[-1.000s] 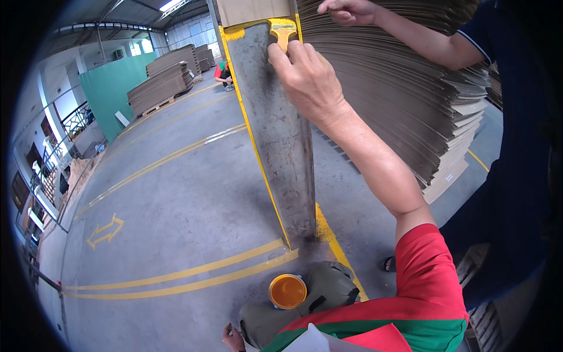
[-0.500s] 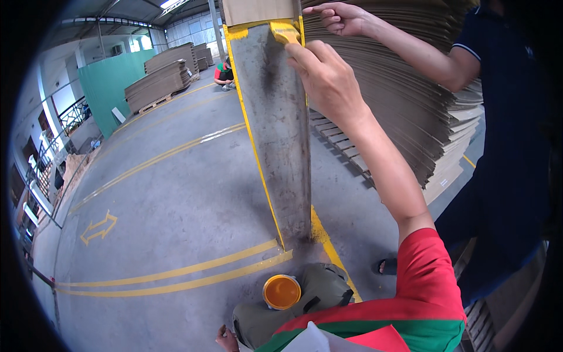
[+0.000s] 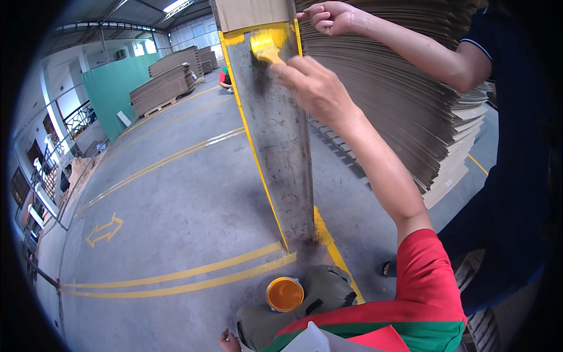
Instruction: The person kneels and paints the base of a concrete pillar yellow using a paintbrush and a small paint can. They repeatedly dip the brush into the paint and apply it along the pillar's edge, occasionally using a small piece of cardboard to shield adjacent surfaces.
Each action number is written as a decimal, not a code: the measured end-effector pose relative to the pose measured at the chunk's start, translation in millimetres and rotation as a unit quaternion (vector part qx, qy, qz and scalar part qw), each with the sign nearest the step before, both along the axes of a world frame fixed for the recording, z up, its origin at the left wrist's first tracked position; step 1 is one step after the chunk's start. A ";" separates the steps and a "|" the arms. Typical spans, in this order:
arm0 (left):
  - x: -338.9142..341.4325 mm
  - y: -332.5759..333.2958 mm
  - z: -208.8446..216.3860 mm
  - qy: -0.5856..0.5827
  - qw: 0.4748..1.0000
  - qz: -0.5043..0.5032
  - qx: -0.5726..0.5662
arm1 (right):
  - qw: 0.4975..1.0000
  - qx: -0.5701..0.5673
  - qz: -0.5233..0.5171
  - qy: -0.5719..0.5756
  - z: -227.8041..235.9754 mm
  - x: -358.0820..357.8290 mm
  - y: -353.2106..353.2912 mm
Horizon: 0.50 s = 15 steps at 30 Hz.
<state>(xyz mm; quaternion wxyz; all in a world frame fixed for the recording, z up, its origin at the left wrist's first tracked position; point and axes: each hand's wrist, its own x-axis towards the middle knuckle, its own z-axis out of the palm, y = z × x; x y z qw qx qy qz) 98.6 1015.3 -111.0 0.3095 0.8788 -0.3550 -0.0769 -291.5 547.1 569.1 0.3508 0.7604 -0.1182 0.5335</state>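
My right hand [image 3: 319, 91] is raised and closed round the handle of a yellow paintbrush [image 3: 269, 54]. The bristles press on the upper face of a grey, dark-stained column [image 3: 275, 141], where wet yellow paint [image 3: 284, 34] forms a band under a brown cardboard sheet [image 3: 255, 13]. Yellow also runs down the column's edges. A tub of orange-yellow paint [image 3: 285, 294] sits by my bent knees. Low beside my leg, my left hand [image 3: 229, 339] is partly cut off by the lower edge; its fingers look curled, and whatever they may hold is hidden.
Close on the right stands a person in dark clothes [image 3: 516, 146], a hand [image 3: 328, 17] reaching to the column's edge. Behind is a tall stack of cardboard sheets [image 3: 387, 100] on a pallet. Yellow lines [image 3: 176, 273] mark the floor. Another person [image 3: 224, 79] crouches far off.
My right hand has moved the brush left and slightly down across the column face. Fresh yellow now covers more of the area below the cardboard sheet. The view has shifted slightly.
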 end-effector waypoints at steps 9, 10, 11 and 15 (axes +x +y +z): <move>4.0 11.7 -29.9 -0.310 0.944 -0.114 0.016 | 0.999 -0.034 0.008 0.016 4.5 5.7 -5.4; 3.9 12.5 -31.9 -0.330 0.936 -0.118 0.013 | 0.999 -0.009 -0.010 0.038 4.2 7.2 -5.1; 6.0 13.2 -32.4 -0.345 0.931 -0.121 0.012 | 0.999 0.004 -0.015 0.049 -1.5 5.1 -1.1; 1.0 19.5 -35.8 -0.320 0.940 -0.118 0.009 | 1.000 -0.013 0.016 0.013 -3.9 3.4 4.7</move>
